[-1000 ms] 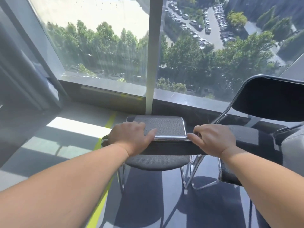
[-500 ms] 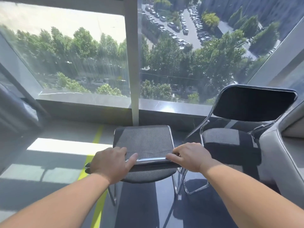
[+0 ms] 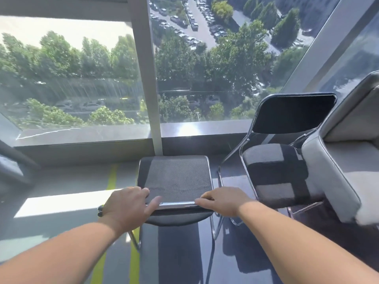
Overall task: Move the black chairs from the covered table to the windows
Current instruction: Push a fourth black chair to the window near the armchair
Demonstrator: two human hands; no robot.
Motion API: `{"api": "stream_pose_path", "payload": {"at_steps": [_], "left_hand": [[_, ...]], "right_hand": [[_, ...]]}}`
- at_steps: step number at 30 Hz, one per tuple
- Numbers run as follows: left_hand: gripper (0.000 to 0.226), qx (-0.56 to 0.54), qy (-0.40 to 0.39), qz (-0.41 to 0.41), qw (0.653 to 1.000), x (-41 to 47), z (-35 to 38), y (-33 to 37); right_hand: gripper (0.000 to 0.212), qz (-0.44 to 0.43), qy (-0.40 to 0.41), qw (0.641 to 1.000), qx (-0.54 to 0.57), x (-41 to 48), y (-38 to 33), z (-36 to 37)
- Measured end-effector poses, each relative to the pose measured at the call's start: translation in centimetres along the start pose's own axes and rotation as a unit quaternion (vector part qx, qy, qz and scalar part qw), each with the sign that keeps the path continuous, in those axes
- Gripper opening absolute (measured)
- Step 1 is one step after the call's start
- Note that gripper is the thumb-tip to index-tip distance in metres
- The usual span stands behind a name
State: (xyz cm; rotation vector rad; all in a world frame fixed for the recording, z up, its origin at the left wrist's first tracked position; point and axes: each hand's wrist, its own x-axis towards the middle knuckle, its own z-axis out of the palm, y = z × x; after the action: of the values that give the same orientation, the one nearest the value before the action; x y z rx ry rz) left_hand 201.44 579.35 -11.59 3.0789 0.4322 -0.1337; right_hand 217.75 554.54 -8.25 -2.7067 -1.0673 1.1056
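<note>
- By the windows [image 3: 205, 68], seen from the head view, the person leans over a black chair [image 3: 176, 177]. It sits just short of the sill [image 3: 205, 129], with its backrest towards them and roughly in line with the window post [image 3: 146, 78].
- The left hand [image 3: 129, 208] curls its fingers over the chrome top rail [image 3: 176, 204] at the left corner, thumb laid along the near edge. The right hand [image 3: 223, 203] grips the same rail at the right corner, so both hands hold the chair.
- I cannot tell whether the chrome legs are on the floor or just off it.
- To my eye the step in hand is setting this chair in its place. It would go best lowered level, both hands easing down together, and squared to the sill before either grip loosens.
- A second black chair [image 3: 274, 171] stands just beside it on the right, turned at an angle and near the glass. The two frames come close, so any drift rightward risks tangling the legs.
- Past that chair a grey upholstered seat [image 3: 338, 171] crowds the right edge.
- A yellow floor line [image 3: 111, 179] runs under the held chair's left side. I cannot make out a dark blurred shape [image 3: 12, 171] at the far left.
</note>
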Motion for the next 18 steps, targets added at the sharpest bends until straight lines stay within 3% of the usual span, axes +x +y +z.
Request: {"api": "stream_pose_path", "payload": {"at_steps": [7,13,15,18], "left_hand": [[0.094,0.025,0.023,0.128,0.991,5.0,0.0,-8.2],[0.072,0.053,0.132,0.353,0.925,14.3,-0.3,-13.6],[0.075,0.111,0.122,0.358,0.919,16.8,-1.4,-14.9],[0.081,0.174,0.091,0.299,0.934,18.0,-1.8,-15.5]], "right_hand": [[0.058,0.042,-0.014,0.997,0.056,0.4,-6.5,2.5],[0.052,0.066,0.003,0.986,0.153,2.6,-12.0,3.4],[0.048,0.07,0.022,0.983,0.166,3.5,-14.4,4.0],[0.041,0.084,0.055,0.979,0.175,4.5,-16.3,4.4]]}}
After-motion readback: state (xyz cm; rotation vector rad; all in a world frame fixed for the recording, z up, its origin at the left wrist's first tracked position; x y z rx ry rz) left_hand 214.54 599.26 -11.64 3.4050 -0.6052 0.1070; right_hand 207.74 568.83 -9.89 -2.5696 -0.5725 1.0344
